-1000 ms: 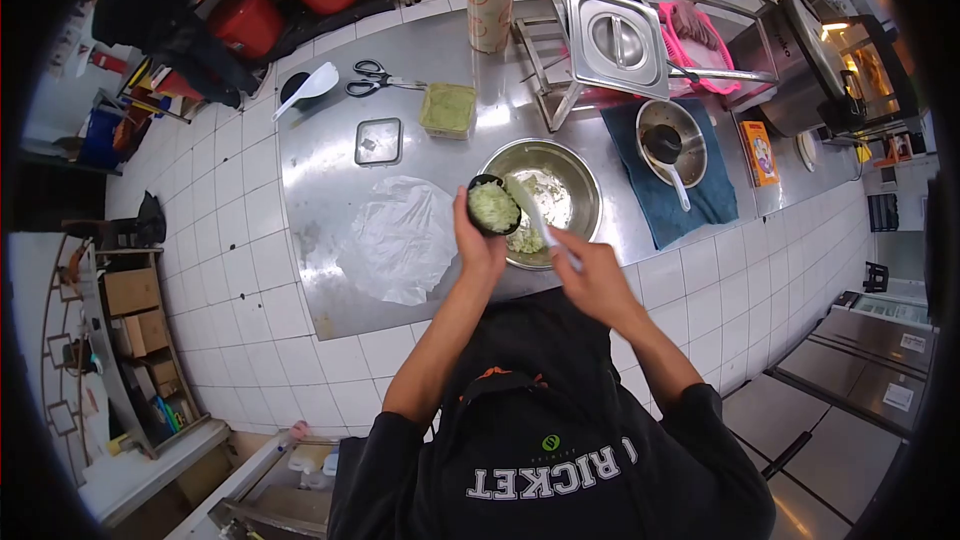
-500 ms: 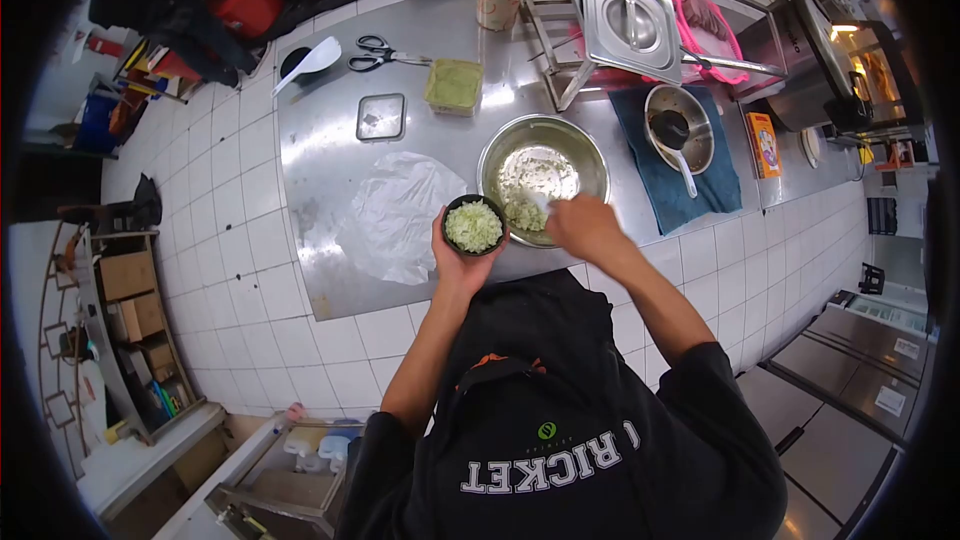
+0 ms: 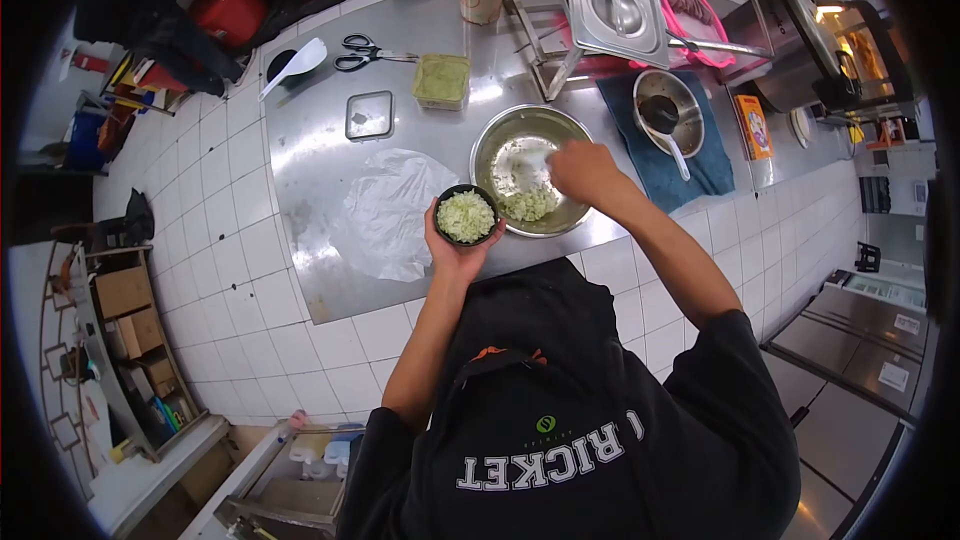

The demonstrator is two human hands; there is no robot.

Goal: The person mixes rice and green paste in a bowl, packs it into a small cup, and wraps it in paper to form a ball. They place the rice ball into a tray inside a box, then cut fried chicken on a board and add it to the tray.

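Note:
My left hand (image 3: pixel 456 258) is wrapped round a small black bowl (image 3: pixel 441 234), heaped with finely chopped pale green vegetable (image 3: pixel 466 216). Just to its right stands a large steel mixing bowl (image 3: pixel 568 130), with a smaller heap of the same chopped vegetable (image 3: pixel 527 204) at its near side. Over that bowl, my right hand (image 3: pixel 585 174) is closed on a whitish utensil, blurred by motion, so its kind does not show. A crumpled clear plastic bag (image 3: pixel 385 220) lies left of the black bowl.
Behind are a square tub of green paste (image 3: pixel 441 81), a lid (image 3: pixel 370 115), black scissors (image 3: pixel 362 54) and a white rice paddle (image 3: pixel 297 65). A steel pan (image 3: pixel 685 98) rests on a blue cloth (image 3: pixel 660 172) at right. A person (image 3: pixel 150 25) stands at far left.
My right hand has moved up and away from the chopped vegetable toward the middle of the mixing bowl. My left hand still holds the black bowl beside it. The whole view has shifted slightly.

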